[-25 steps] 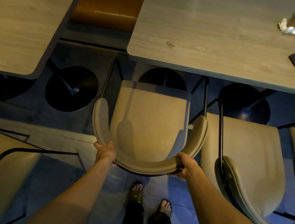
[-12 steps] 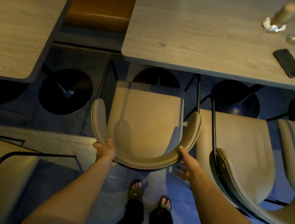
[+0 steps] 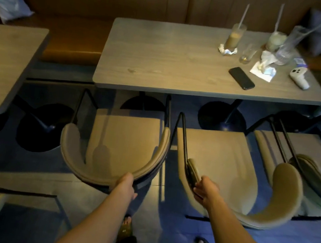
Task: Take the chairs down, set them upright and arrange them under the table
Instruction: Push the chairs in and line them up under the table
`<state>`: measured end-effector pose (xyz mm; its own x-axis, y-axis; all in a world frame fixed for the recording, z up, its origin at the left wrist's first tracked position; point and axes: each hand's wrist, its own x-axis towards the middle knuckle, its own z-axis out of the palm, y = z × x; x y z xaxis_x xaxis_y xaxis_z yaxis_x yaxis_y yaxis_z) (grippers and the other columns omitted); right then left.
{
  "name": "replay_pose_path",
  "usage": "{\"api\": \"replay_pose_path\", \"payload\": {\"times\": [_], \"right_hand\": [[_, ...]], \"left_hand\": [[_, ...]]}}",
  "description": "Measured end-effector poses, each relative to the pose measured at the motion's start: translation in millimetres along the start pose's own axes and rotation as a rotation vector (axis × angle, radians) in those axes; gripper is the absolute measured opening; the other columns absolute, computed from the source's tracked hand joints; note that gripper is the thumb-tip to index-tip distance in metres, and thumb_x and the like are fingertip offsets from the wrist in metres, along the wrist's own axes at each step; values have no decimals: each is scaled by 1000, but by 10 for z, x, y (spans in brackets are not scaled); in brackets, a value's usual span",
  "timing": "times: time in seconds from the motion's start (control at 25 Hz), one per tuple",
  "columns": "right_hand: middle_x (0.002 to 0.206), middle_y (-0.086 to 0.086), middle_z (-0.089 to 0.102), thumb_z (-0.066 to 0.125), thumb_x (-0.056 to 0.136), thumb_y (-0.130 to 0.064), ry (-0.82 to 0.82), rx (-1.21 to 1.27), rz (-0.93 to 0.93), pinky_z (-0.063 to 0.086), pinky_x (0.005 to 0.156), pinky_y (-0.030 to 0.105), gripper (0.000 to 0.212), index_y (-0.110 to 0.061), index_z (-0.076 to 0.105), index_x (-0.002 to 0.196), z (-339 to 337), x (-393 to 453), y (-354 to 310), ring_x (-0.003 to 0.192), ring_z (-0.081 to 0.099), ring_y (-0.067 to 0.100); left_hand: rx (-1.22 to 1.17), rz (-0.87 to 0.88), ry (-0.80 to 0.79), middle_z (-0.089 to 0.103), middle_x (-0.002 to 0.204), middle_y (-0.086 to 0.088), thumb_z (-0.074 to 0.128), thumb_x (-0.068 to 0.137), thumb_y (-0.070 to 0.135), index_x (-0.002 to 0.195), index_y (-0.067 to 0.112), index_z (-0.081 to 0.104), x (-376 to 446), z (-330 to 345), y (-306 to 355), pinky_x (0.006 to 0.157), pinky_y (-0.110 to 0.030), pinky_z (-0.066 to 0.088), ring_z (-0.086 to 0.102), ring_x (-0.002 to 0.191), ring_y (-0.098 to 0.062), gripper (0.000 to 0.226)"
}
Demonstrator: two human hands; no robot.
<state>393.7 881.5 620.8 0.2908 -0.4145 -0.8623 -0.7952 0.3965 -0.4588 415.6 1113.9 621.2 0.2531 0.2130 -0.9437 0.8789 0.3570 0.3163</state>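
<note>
Chairs look bulky, stiff, padded; take the curved backrest. Left hand touches chair 1, grip unclear; right hand grips chair 2.

One camera sits on the person's head. It looks forward and down over both arms, close to the chairs, with the surface farther ahead.

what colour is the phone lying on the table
Black; the phone lies flat on the table, clearest in the head view.
</note>
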Motion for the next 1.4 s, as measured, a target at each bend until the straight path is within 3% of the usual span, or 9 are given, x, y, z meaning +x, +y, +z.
{"api": "replay_pose_path", "payload": {"times": [0.2, 0.32, 0.48, 0.72, 0.84, 1.08, 1.2, 1.32, 1.4], "right_hand": [[91, 13, 56, 40, 102, -20, 27, 17, -21, 48, 91, 43, 29, -1, 56, 115, -1247, 379, -236, 88, 59, 28], [88, 14, 56, 47, 99, -21, 57, 84, 44, 48, 90, 41, 29, -2, 54, 119, -1881, 632, -276, 87, 55, 28], [82, 14, 43, 60, 83, -26, 105, 31, 78, 48, 68, 31, 39, -4, 54, 115, -2384, 1234, -156, 69, 41, 26], [142, 5, 47, 66, 83, -33, 85, 75, 104, 45, 104, 50, 73, -14, 34, 146, -2828, 1294, -249, 125, 51, 33], [152, 10, 39, 68, 90, -20, 31, 95, 167, 49, 87, 64, 78, -12, 23, 154, -2967, 1428, -350, 130, 44, 43], [150, 13, 42, 69, 91, -27, -75, 64, 236, 51, 51, 68, 79, -19, 23, 155, -2956, 1753, -374, 113, 53, 50], [139, 21, 54, 61, 94, -19, -61, -30, 233, 49, 40, 62, 66, -12, 30, 152, -2870, 1907, -348, 81, 61, 42], [114, 22, 66, 51, 95, -8, -18, -103, 231, 47, 37, 62, 41, -6, 50, 136, -2792, 1893, -399, 73, 64, 35], [105, 22, 66, 48, 96, -4, -12, -85, 231, 45, 33, 62, 34, -5, 57, 129, -2753, 1906, -438, 70, 64, 34]], "left_hand": [[-38, -14, -74, 40, 151, -11, 45, 102, 30, 144, 10, 39, -781, 1130, -863, 93, -36, 39, 41, 138, -31, 47], [11, -36, -96, 36, 154, -13, 49, 99, 38, 148, 14, 37, -1007, 1706, -1326, 104, -41, 40, 41, 138, -30, 56], [76, -75, -107, 39, 153, -9, 54, 94, 47, 146, 19, 42, -1116, 2049, -1640, 103, -45, 41, 39, 139, -30, 60], [52, -124, -98, 29, 158, -9, 54, 97, 40, 149, 19, 34, -1120, 2422, -1711, 109, -57, 35, 32, 142, -36, 59], [-14, -111, -72, 37, 154, -10, 58, 96, 31, 148, 17, 36, -1056, 2510, -1677, 105, -62, 38, 40, 137, -37, 58], [7, -112, -16, 43, 149, -13, 55, 98, 19, 144, 10, 39, -865, 2587, -1619, 101, -64, 40, 42, 135, -40, 49], [79, -126, 24, 54, 136, -18, 48, 101, 11, 141, 4, 42, -736, 2618, -1606, 102, -64, 38, 45, 132, -41, 41], [138, -134, 50, 56, 109, -17, 42, 101, 2, 138, 4, 46, -631, 2621, -1572, 99, -67, 39, 47, 129, -43, 37], [129, -134, 39, 54, 115, -16, 40, 101, -1, 137, 4, 48, -632, 2613, -1524, 96, -69, 40, 48, 128, -44, 38]]}}
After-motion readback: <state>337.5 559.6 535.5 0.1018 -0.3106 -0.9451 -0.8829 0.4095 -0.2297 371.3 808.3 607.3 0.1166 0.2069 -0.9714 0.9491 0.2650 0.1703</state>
